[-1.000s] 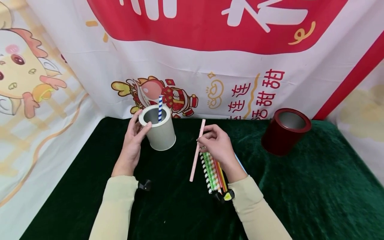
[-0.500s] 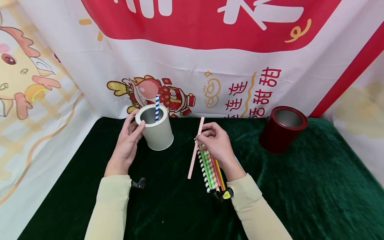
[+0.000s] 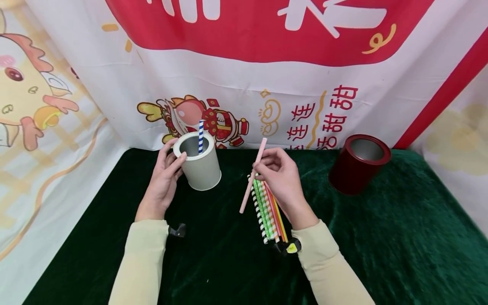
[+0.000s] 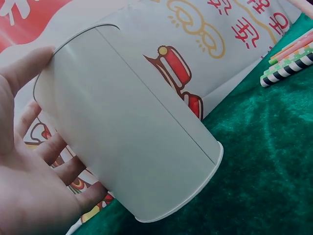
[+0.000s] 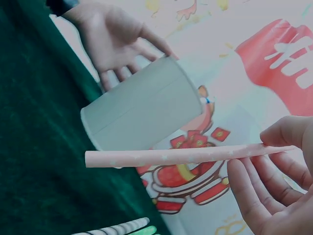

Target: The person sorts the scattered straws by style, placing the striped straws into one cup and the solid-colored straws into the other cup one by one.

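A white cylindrical can (image 3: 202, 169) stands upright on the green cloth, left of the middle. My left hand (image 3: 162, 180) holds its left side, thumb at the rim and fingers along the wall, as the left wrist view shows. Inside the can leans a blue-and-white striped straw (image 3: 201, 137). Between thumb and fingers my right hand (image 3: 284, 176) pinches a pale pink straw (image 5: 161, 157) with small white stars, tilted above the table. Beneath that hand lies a row of paper straws (image 3: 264, 212): black-striped, green, orange-striped, pink and yellow, partly covered by the hand.
A dark red can (image 3: 356, 169) stands at the back right with its mouth open. Green velvet cloth (image 3: 217, 262) covers the table. A printed white-and-red curtain (image 3: 244, 84) hangs right behind the table's far edge.
My right hand has lifted the pink straw slightly up and to the right, away from the row of straws. The left hand stays on the white can.
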The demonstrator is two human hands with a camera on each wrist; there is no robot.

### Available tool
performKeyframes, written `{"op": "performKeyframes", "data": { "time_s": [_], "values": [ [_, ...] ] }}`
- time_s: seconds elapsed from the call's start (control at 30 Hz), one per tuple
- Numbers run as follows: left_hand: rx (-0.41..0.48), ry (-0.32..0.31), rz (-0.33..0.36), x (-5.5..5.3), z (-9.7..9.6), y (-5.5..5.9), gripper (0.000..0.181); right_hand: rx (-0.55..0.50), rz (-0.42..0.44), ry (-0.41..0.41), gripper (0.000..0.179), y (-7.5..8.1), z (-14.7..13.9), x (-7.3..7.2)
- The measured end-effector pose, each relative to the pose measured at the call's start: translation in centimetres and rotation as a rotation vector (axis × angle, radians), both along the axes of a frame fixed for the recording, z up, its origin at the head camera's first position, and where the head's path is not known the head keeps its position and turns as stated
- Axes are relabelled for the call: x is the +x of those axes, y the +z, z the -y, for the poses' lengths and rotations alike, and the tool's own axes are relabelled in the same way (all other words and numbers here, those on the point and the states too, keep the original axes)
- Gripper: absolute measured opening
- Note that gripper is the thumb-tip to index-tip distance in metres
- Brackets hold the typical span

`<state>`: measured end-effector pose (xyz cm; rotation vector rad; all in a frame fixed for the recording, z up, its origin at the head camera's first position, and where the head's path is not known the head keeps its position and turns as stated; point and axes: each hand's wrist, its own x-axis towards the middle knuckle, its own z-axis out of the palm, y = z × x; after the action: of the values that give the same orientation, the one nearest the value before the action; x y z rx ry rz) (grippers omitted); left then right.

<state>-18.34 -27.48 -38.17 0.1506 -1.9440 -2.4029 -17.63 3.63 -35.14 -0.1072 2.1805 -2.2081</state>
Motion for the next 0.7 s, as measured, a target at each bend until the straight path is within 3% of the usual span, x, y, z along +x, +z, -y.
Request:
{"op": "performKeyframes", "data": {
  "time_s": [0.2,0.5,0.7],
  "values": [
    [-0.008,0.002,-0.020,0.0,-0.2,-0.1,0.059,-0.051,-0.110,0.007,0.026,2.3,-0.3,-0.1],
    [0.020,-0.009,-0.019,0.2,-0.1,0.1,0.064,-0.040,-0.283,0.030,0.035,6.0,0.7,-1.0],
    [0.023,-0.008,-0.010,0.1,-0.1,0.0,0.061,-0.028,-0.378,0.027,0.031,7.7,1.3,-1.6]
  ]
}}
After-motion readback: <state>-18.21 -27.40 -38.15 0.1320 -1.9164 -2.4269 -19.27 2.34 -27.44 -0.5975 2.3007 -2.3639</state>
